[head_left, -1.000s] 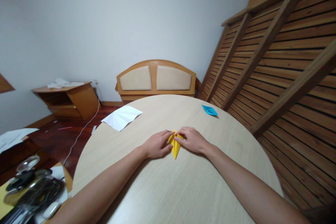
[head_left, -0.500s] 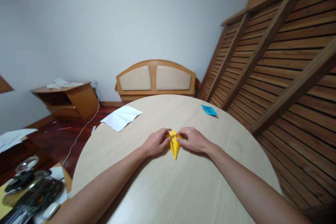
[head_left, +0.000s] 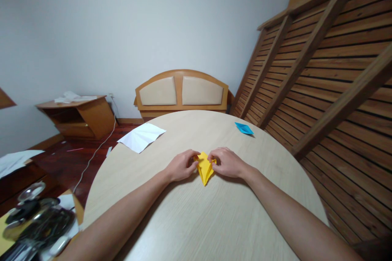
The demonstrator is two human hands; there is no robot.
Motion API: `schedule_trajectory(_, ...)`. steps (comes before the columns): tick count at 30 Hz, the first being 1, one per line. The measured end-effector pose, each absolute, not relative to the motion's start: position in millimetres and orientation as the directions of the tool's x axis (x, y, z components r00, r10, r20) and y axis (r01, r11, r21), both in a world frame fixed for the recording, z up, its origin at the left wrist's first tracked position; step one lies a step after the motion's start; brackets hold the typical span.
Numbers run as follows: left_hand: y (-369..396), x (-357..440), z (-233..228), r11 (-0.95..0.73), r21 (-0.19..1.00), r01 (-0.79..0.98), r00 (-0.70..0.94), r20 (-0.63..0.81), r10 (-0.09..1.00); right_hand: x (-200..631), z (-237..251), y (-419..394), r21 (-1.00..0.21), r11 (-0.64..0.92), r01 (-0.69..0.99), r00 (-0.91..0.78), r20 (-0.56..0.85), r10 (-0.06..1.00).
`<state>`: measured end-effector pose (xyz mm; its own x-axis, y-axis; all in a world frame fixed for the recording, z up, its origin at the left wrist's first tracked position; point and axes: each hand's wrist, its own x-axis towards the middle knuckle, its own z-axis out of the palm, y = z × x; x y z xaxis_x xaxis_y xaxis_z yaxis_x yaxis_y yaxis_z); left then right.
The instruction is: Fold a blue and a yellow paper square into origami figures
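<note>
A folded yellow paper lies on the round light-wood table, its point towards me. My left hand pinches its left edge with curled fingers. My right hand pinches the right edge the same way. The two upper flaps are spread slightly apart between my fingers. Part of the paper is hidden under my fingertips.
A white creased sheet hangs over the table's far left edge. A small blue folded paper lies at the far right. A wooden slatted frame leans on the right. A cushioned headboard stands beyond the table; clutter sits at lower left.
My hands have drawn apart a little, and the yellow paper's upper flaps have opened wider between them. The paper stays in the same spot on the table.
</note>
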<state>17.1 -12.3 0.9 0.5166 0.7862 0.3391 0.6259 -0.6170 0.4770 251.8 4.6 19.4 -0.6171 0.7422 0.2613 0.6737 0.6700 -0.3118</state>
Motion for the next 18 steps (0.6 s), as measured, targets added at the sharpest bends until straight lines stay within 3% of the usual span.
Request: schedule_trajectory(18, -14.8, 13.6, 6.7, -0.605, 0.465, 0.647, 0.541, 0.279, 0.793, 259.8, 18.5, 8.8, -0.434, 0.601, 0.671, -0.564, 0.228, 0.794)
